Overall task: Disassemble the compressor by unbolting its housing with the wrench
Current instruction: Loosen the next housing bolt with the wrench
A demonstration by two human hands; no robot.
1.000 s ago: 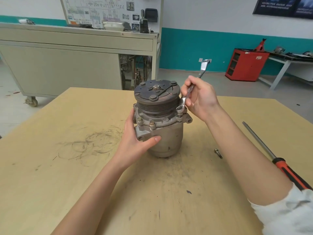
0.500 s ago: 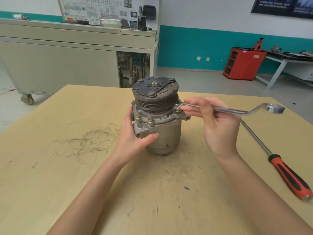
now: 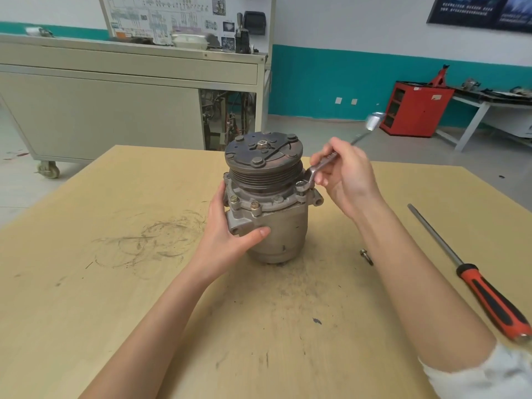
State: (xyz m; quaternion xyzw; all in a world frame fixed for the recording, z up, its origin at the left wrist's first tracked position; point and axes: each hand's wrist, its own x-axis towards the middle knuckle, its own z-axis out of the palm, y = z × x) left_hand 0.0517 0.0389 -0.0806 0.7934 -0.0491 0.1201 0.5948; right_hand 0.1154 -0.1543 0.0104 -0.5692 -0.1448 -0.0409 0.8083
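Two spots hard to make out: far end of the wrench (image 3: 322,165), blurred and raised toward the far right corner of the table (image 3: 115,283), and its mid shank, buried in the right hand (image 3: 351,180). Cut off at the right edge: butt of the orange-and-black screwdriver (image 3: 475,277). Hidden as well: fingers of the left hand (image 3: 227,240), gone behind the compressor (image 3: 276,226).

Left: clasps the housing from its left side, thumb pressed across the front under the flange. Right: fingers curled round the wrench shank just above the ring end.

Stands upright, pulley up, mid-table toward the far edge, between both hands. Ring end seated over a flange bolt (image 3: 300,185) on the compressor's right side, just below the right fingertips. Loose bolt (image 3: 366,256) flat on the table, between compressor and screwdriver.
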